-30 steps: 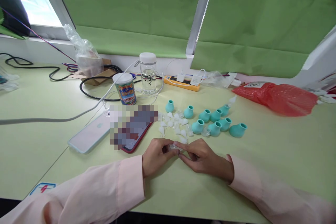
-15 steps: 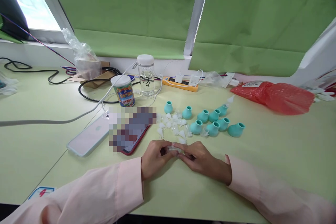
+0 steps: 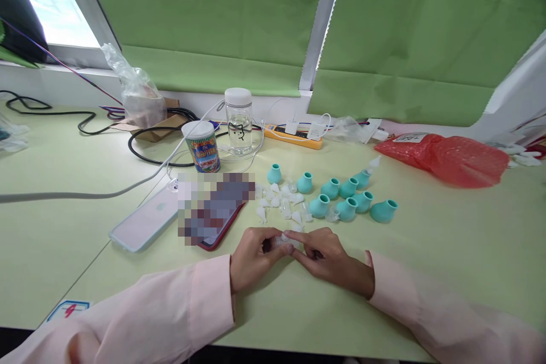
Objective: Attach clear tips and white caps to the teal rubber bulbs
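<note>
Left hand (image 3: 251, 256), right hand (image 3: 330, 259): both rest on the table (image 3: 447, 250), fingertips meeting. Each grip is narrow, pinched on one end of a single clear plastic piece (image 3: 282, 239) held between them, just above the table.
Just beyond the grip: loose clear pieces (image 3: 281, 205).
Beyond, to the right: teal rubber bulbs (image 3: 347, 199).
Beyond, to the left: red-cased phone (image 3: 222, 227).

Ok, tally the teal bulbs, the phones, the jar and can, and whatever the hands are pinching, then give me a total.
Teal rubber bulbs: 9
Phones: 2
Glass jar with white lid: 1
Printed can: 1
Small clear piece pinched between left hand and right hand: 1
Total: 14
</note>
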Demonstrator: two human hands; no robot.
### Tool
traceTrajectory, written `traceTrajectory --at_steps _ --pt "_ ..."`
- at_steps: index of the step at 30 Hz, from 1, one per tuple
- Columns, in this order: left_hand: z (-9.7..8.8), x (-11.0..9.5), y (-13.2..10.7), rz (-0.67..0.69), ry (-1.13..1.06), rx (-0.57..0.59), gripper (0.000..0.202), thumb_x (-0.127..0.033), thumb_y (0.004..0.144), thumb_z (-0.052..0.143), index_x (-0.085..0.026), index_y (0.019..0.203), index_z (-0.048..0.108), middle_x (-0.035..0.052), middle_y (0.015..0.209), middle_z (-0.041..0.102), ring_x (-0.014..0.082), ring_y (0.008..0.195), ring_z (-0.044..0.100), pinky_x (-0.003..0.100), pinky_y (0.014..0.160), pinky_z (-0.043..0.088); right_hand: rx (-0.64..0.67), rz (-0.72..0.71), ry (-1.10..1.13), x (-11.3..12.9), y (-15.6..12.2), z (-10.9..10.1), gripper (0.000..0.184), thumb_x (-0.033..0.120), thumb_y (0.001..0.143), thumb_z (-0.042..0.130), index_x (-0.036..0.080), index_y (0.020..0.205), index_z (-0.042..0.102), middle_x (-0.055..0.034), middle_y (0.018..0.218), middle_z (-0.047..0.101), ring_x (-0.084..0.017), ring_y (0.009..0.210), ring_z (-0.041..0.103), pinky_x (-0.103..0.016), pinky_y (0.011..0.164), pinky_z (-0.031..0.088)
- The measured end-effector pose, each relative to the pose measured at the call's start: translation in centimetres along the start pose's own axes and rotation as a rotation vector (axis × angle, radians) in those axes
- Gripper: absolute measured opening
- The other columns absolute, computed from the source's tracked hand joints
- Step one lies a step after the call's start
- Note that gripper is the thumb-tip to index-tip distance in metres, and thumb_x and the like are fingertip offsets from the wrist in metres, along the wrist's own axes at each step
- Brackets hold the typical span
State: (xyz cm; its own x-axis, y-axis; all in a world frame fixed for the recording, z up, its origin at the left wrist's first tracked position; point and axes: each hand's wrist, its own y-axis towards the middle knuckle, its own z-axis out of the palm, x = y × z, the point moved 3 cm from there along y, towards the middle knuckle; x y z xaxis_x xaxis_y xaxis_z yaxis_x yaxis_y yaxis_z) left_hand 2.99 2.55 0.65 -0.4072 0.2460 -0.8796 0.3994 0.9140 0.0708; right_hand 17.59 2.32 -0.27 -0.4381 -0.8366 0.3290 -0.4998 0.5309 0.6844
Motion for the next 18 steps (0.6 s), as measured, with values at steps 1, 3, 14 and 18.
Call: traceTrajectory --at_steps 1,3,14,18 --pt "0.0 0.0 0.0 0.002 -0.001 0.001 0.027 -0.034 0.075 0.050 -0.010 0.067 0.061 -0.0045 0.050 0.036 0.0079 0.050 0.031 0.020 0.047 0.026 0.009 -0.027 -0.019 0.1 0.1 -0.1 0.027 0.017 0.077 0.053 0.020 0.104 0.052 0.0103 0.042 0.039 -0.005 0.037 0.034 -0.018 0.042 0.029" --pt "0.0 0.1 0.0 0.013 0.001 0.001 0.026 -0.033 0.075 0.050 -0.010 0.067 0.061 -0.0043 0.051 0.036 0.0079 0.050 0.031 0.020 0.047 0.026 0.039 -0.081 -0.065 0.3 0.2 -0.2 0.027 0.016 0.078 0.052 0.018 0.105 0.050 0.0090 0.044 0.044 -0.006 0.039 0.038 -0.019 0.043 0.029" --pt "-0.1 0.5 0.3 -0.007 -0.154 -0.034 0.028 -0.034 0.075 0.053 -0.010 0.085 0.063 0.0014 0.062 0.054 0.0114 0.058 0.046 0.021 0.055 0.037 0.042 -0.046 -0.229 0.2 0.8 -1.8 0.050 0.032 0.073 0.055 0.015 0.117 0.038 0.0053 0.055 0.051 -0.009 0.047 0.045 -0.022 0.049 0.034" --pt "-0.4 0.7 0.6 -0.021 -0.279 -0.108 0.029 -0.032 0.074 0.055 -0.013 0.095 0.059 0.0078 0.093 0.060 0.0189 0.082 0.055 0.026 0.069 0.043 -0.079 0.051 -0.627 -1.2 2.3 -4.2 0.048 0.045 0.067 0.057 0.014 0.103 0.051 -0.0082 0.082 0.058 -0.022 0.075 0.049 -0.034 0.063 0.034"
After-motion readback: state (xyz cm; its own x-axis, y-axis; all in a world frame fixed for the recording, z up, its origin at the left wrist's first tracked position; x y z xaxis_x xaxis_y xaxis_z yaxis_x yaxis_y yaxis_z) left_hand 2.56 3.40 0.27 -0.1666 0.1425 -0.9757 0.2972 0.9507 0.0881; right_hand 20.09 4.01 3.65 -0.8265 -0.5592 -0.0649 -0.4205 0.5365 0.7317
